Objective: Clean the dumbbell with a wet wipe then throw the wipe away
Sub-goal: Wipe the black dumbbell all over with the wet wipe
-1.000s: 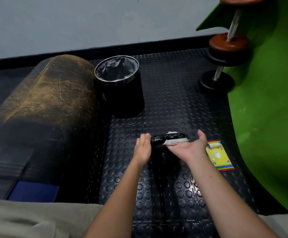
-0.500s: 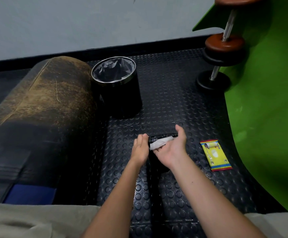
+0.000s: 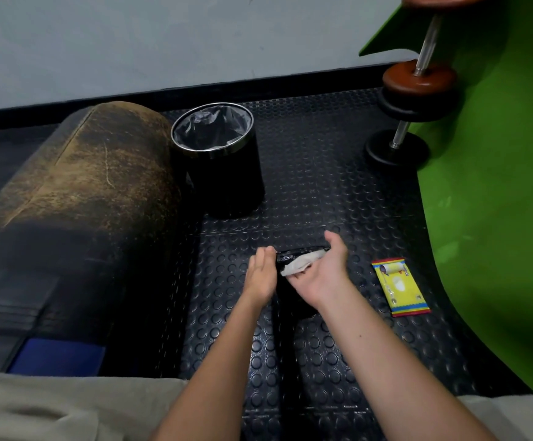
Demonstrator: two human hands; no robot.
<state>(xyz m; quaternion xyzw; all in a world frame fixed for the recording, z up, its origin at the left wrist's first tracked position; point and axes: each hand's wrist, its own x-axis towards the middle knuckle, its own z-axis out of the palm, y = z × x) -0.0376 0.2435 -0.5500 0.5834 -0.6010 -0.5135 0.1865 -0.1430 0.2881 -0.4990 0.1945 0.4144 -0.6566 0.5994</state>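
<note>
At centre frame the black dumbbell (image 3: 301, 250) stands on the studded floor mat (image 3: 322, 192). The right hand (image 3: 320, 271) presses a white wet wipe (image 3: 298, 265) against its top plate, fingers wrapped over it; the left hand (image 3: 260, 275) rests flat against the plate's side, fingers straight (holding nothing). The lined bin (image 3: 217, 154) sits above, the yellow wipe packet (image 3: 400, 286) at right

two dumbbells (image 3: 301, 251) (image 3: 414, 90), one wipe (image 3: 300, 265), one bin (image 3: 217, 157)

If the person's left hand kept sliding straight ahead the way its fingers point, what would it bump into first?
Probably the black round bin with a silver rim: the left hand points up the studded black rubber floor mat towards it, though depth is unclear.
</note>
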